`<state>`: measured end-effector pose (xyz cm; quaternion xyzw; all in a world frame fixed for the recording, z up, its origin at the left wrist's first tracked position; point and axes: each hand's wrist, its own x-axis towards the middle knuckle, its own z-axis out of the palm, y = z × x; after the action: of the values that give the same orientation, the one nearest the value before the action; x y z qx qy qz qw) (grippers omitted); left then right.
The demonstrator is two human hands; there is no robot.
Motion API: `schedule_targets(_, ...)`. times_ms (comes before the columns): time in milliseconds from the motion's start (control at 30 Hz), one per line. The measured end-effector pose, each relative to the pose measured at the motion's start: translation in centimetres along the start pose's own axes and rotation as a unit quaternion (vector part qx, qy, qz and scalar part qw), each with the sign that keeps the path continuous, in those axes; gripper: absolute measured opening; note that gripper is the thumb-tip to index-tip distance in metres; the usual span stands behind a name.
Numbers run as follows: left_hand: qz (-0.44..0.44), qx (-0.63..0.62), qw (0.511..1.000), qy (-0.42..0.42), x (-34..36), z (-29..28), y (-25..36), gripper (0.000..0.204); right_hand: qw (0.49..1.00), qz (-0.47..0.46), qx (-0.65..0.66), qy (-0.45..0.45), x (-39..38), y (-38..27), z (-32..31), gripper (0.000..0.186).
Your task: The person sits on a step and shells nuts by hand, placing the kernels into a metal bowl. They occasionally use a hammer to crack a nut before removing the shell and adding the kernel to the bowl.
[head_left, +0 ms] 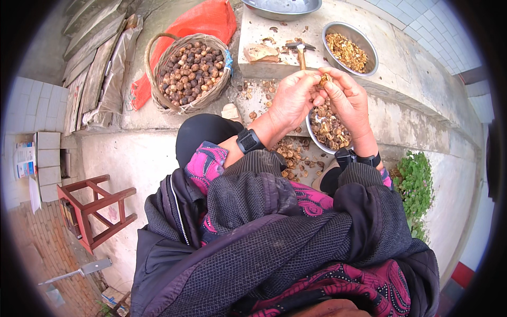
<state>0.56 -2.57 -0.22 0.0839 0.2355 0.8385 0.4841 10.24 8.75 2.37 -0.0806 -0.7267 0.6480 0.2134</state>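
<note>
A cracked walnut piece (325, 79) is pinched between the fingertips of my left hand (293, 98) and my right hand (349, 100). Right beneath them, partly hidden, a bowl (312, 134) holds brown walnut shells (330, 129). Just beyond my fingers a hammer (301, 53) rests on the concrete step, its wooden handle pointing toward me. To its left lies a rough stone (261, 53). Pale walnut kernels (346, 52) fill part of a metal bowl (373, 55) at the right on the step.
At left, a wicker basket (196, 108) full of whole walnuts (191, 74) stands against a red mesh sack (211, 18). Another metal basin (282, 7) sits at the far edge. Shell bits (296, 158) litter the ground. A wooden stool (97, 211) lies left; a green plant (414, 185) grows right.
</note>
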Motion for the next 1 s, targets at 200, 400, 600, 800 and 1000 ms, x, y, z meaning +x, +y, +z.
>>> schedule_targets(200, -0.014, 0.018, 0.999, -0.042, 0.4, -0.9, -0.2, 0.018, 0.995, -0.013, -0.099, -0.012, 0.1, 0.1, -0.6, 0.029)
schedule_targets(400, -0.007, 0.03, 0.999, -0.041, 0.7, -0.9, -0.6, 0.018, 0.999, -0.009, 0.029, 0.024, 0.0, 0.0, 0.0, 0.028)
schedule_targets(600, -0.043, -0.061, 0.996, -0.056, 0.8, -1.7, -0.2, 0.022, 0.995, 0.051, 0.089, 0.015, -0.2, 0.0, -0.1, 0.034)
schedule_targets(800, -0.083, -0.102, 0.99, -0.051, 1.0, -2.3, -0.2, 0.026, 0.955, 0.12, 0.27, -0.024, 0.1, 0.4, -1.1, 0.038)
schedule_targets(1000, -0.087, -0.137, 0.984, -0.073, 0.8, -2.0, 0.3, 0.033, 0.93, 0.141, 0.336, -0.035, 0.3, 0.4, -1.5, 0.041)
